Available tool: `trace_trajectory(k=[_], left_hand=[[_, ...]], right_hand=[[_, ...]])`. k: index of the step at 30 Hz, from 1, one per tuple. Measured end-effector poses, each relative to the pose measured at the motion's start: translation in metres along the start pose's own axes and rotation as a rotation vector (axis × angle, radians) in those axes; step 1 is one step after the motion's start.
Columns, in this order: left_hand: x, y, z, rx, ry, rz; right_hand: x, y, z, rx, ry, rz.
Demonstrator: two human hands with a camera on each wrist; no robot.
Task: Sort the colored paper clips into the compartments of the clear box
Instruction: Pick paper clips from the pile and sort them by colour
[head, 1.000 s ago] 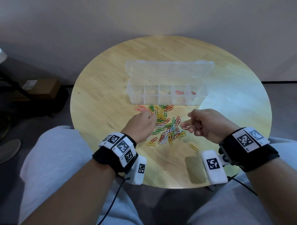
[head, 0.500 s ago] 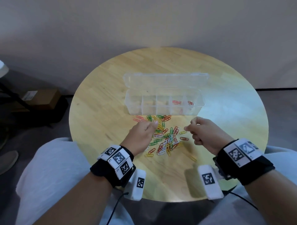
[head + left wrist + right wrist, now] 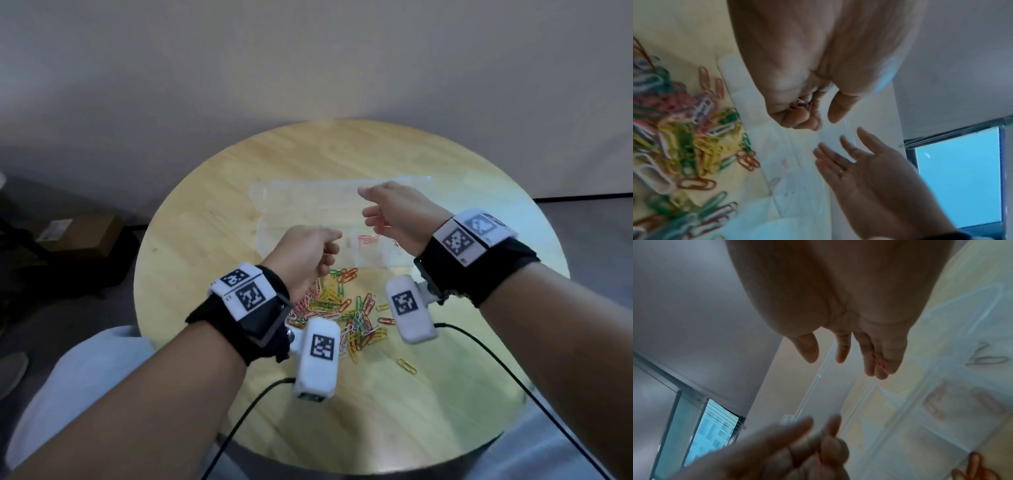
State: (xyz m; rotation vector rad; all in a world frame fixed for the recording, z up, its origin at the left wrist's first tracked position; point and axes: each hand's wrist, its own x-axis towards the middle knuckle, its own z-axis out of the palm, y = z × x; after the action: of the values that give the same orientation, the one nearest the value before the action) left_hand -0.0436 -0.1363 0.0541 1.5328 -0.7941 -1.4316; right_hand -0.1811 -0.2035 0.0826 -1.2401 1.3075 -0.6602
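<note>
A clear box (image 3: 291,219) lies open mid-table, lid (image 3: 308,195) folded back, with red clips (image 3: 368,238) in a right-hand compartment. The mixed pile of colored paper clips (image 3: 342,308) lies in front of it. My left hand (image 3: 334,245) hovers at the box's front wall, fingers curled round pink clips (image 3: 801,105). My right hand (image 3: 363,202) hangs over the box with fingers straight and spread. A pink clip (image 3: 879,361) shows at its outer fingers; whether it is held or falling is unclear.
The round wooden table (image 3: 205,274) stands against a plain wall. One yellow clip (image 3: 406,366) lies apart, near the front right of the pile. A cardboard box (image 3: 78,233) sits on the floor to the left. My knees are under the near edge.
Both hands rose from the pile and moved forward to the box. The right hand, which pinched a clip, has spread its fingers. The left stays curled.
</note>
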Motion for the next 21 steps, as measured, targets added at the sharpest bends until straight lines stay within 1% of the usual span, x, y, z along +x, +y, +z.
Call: trace_trajectory(k=[2, 4, 7, 10, 13, 17, 19, 21], left_hand=[[0.004, 0.010, 0.009, -0.056, -0.018, -0.018], [0.009, 0.018, 0.017, -0.105, -0.044, -0.047], [0.020, 0.027, 0.028, -0.183, -0.071, -0.101], [0.030, 0.033, 0.041, -0.201, -0.111, -0.166], [0.036, 0.033, 0.049, -0.157, -0.152, -0.203], [0.033, 0.031, 0.045, -0.111, -0.163, -0.164], [0.022, 0.030, 0.039, -0.063, -0.150, -0.085], [0.006, 0.025, 0.032, 0.047, -0.159, 0.013]], right_hand=[[0.006, 0.005, -0.002, -0.111, -0.035, -0.004], [0.003, 0.011, -0.004, -0.125, -0.020, -0.043], [-0.010, 0.021, -0.012, -0.032, 0.059, -0.094], [-0.031, 0.033, -0.023, 0.104, 0.123, -0.070], [-0.051, 0.045, -0.035, 0.198, 0.149, -0.038], [-0.071, 0.054, -0.048, 0.209, 0.178, -0.037], [-0.077, 0.057, -0.054, 0.189, 0.174, -0.042], [-0.080, 0.063, -0.059, 0.113, 0.174, -0.054]])
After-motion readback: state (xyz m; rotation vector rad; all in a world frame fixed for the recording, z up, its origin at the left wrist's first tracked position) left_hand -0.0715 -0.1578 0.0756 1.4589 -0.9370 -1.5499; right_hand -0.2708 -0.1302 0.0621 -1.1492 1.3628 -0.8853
